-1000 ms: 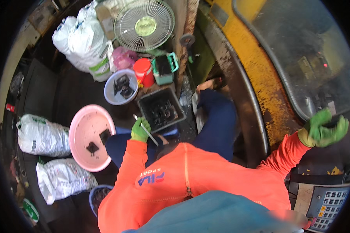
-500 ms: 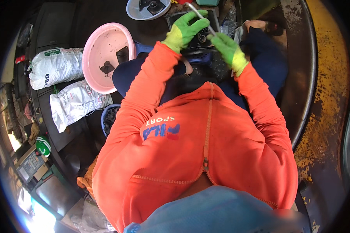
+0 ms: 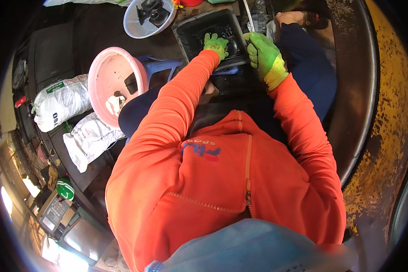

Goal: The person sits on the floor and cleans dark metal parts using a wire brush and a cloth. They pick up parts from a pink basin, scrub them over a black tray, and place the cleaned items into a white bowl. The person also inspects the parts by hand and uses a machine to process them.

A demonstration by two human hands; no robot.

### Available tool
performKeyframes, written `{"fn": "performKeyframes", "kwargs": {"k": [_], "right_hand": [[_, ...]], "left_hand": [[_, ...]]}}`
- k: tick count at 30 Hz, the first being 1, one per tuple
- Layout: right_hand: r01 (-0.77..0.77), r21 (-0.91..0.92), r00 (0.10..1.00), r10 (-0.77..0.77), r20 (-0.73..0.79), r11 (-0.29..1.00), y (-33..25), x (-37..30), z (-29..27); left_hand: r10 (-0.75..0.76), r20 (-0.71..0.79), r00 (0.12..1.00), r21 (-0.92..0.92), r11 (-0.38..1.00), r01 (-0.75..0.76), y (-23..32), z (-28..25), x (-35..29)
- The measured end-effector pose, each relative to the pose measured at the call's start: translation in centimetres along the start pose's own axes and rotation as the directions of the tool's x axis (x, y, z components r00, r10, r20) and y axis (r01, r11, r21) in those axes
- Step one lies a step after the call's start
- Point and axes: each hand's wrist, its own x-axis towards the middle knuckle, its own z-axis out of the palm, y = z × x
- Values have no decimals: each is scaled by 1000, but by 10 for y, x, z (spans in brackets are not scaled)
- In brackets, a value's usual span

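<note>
My right hand [image 3: 265,58], in a green and yellow glove, is closed round a thin metal rod [image 3: 249,16] that points up past the top edge. My left hand [image 3: 216,46], gloved alike, reaches down into a black rectangular tray [image 3: 184,32]. Its fingers are spread, with nothing visibly gripped. Small dark pieces lie in the tray around it, too dim to name. The right hand is just beside the tray's right wall.
A pink basin [image 3: 95,72] holding dark parts stands at the left, with white sacks [image 3: 61,99] beyond it. A pale blue basin [image 3: 128,22] with black parts is at the far side. A blue plastic stool [image 3: 161,67] and a curved metal edge [image 3: 372,90] flank me.
My left hand has let go of the metal rod and gone down into the tray. The right hand keeps the rod, now more upright. The whole view has shifted slightly.
</note>
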Motion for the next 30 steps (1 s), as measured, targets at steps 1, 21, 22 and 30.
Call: {"fn": "performKeyframes", "kwargs": {"k": [1,21,22,30], "right_hand": [[-10,23,1000,10,-23,1000,-2,1,1],[125,-689,967,69,246,713,98,40,-10],[137,-772,970,75,232,620,105,40,-11],[174,-984,983,55,173,-22,114,40,-8]], "left_hand": [[18,72,997,15,1000,-19,-2,0,3],[-534,-199,821,-414,806,424,-45,-22,-120],[-510,-139,849,-527,764,372,-49,-14,-117],[-421,-587,692,-565,825,21,-60,51,-95]]}}
